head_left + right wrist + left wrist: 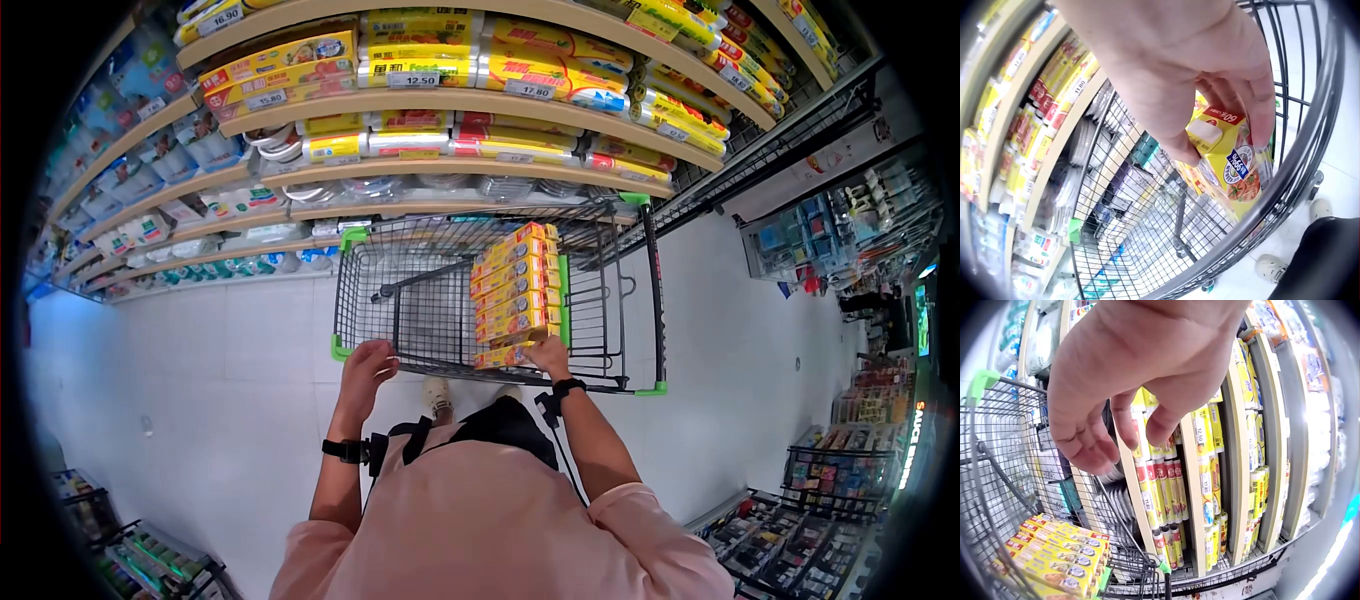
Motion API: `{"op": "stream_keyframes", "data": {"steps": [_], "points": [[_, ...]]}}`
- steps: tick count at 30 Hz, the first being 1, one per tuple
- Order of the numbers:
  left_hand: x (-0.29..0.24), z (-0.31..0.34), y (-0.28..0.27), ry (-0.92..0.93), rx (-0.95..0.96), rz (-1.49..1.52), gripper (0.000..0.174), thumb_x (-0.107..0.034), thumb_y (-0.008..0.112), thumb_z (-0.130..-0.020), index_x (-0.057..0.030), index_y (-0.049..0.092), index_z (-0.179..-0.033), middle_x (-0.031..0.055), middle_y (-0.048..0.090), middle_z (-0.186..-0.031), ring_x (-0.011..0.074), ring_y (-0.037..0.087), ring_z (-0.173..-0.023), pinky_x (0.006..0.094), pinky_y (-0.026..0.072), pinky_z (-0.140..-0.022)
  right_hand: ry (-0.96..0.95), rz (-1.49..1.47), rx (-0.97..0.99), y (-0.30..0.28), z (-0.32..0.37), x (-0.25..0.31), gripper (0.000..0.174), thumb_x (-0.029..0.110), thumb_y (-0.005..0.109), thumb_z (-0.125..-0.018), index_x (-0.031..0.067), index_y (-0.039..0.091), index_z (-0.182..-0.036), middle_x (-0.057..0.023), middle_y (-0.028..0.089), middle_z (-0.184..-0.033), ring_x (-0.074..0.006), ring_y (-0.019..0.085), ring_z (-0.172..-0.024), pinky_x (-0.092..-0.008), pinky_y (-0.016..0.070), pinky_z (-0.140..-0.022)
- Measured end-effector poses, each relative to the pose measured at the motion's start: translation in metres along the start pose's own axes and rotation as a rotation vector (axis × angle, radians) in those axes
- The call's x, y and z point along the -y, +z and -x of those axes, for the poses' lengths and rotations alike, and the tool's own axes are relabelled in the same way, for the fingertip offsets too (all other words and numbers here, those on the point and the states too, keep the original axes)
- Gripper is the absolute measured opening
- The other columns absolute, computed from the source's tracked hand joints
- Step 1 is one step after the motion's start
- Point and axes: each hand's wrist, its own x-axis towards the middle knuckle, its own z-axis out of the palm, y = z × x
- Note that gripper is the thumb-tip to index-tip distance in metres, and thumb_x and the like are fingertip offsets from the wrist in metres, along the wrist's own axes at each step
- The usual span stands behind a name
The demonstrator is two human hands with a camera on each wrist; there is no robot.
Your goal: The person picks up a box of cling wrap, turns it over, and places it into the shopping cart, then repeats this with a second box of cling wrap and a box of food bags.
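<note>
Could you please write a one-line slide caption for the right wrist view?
A right hand grips a yellow box inside a wire shopping cart beside stocked shelves.

- shelves (400, 104) ahead of the grip (546, 356): beige-edged tiers, packed with yellow rolls (425, 72), price tags (412, 79) along the fronts; they curve off to its left, past pale cups (160, 160)
- mesh (770, 150) ahead and right of the grip: dark, at the shelves' end
- floor (230, 350) below the grip and to both sides: pale, smooth, shiny
- rack (805, 240) well right of the grip: crowded with small goods
- displays (840, 490) behind and right of the grip: black-framed, full
- sign (910, 445) far right of the grip: lit
- light (1329, 559) higher than the grip: bright white strip
</note>
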Motion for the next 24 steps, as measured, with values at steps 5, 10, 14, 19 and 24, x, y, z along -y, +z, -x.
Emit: {"op": "stream_keyframes", "data": {"steps": [5, 10, 14, 19, 24], "points": [[0.005, 0.01, -0.017, -0.007, -0.048, -0.003, 0.017, -0.022, 0.06, -0.096, -0.0088, 0.059, -0.107, 0.0066, 0.065, -0.102, 0.0188, 0.063, -0.093, 0.0309, 0.0497, -0.082, 0.045, 0.004, 0.092, 0.007, -0.006, -0.017, 0.053, 0.039, 0.084, -0.064, 0.0047, 0.072, -0.103, -0.0213, 0.071, -0.103, -0.0339, 0.069, -0.095, -0.041, 0.056, -0.082], [0.004, 0.013, -0.015, -0.043, -0.092, 0.004, 0.015, -0.02, 0.06, -0.096, -0.0092, 0.059, -0.107, 0.0072, 0.065, -0.104, 0.0193, 0.062, -0.093, 0.0316, 0.0497, -0.082, 0.066, 0.022, 0.12, 0.018, -0.024, -0.037, 0.058, 0.04, 0.085, -0.063, 0.004, 0.071, -0.107, -0.0233, 0.069, -0.108, -0.0344, 0.068, -0.101, -0.0412, 0.0552, -0.085], [0.004, 0.013, -0.016, -0.049, -0.091, 0.021, 0.015, -0.018, 0.059, -0.096, -0.0092, 0.061, -0.108, 0.0058, 0.065, -0.104, 0.0197, 0.062, -0.095, 0.0329, 0.0496, -0.083, 0.064, 0.025, 0.097, 0.019, -0.03, -0.047, 0.057, 0.041, 0.086, -0.063, 0.0034, 0.072, -0.104, -0.0212, 0.07, -0.106, -0.0348, 0.068, -0.1, -0.0411, 0.0558, -0.083], [0.004, 0.012, -0.02, -0.039, -0.09, 0.052, 0.014, -0.017, 0.058, -0.096, -0.0091, 0.061, -0.108, 0.0062, 0.065, -0.104, 0.02, 0.062, -0.094, 0.0325, 0.05, -0.082, 0.156, -0.013, 0.071, 0.015, -0.053, -0.06, 0.05, 0.041, 0.079, -0.068, 0.0026, 0.073, -0.098, -0.0212, 0.071, -0.101, -0.0369, 0.069, -0.097, -0.0437, 0.0561, -0.082], [0.011, 0.008, -0.018, -0.06, -0.08, 0.078, 0.014, -0.015, 0.058, -0.096, -0.009, 0.061, -0.107, 0.0067, 0.064, -0.103, 0.0204, 0.063, -0.092, 0.0316, 0.0514, -0.079, 0.029, 0.059, 0.13, 0.05, -0.089, -0.063, 0.05, 0.041, 0.08, -0.065, 0.0017, 0.073, -0.094, -0.0222, 0.071, -0.1, -0.0379, 0.069, -0.095, -0.0429, 0.0561, -0.082]]}}
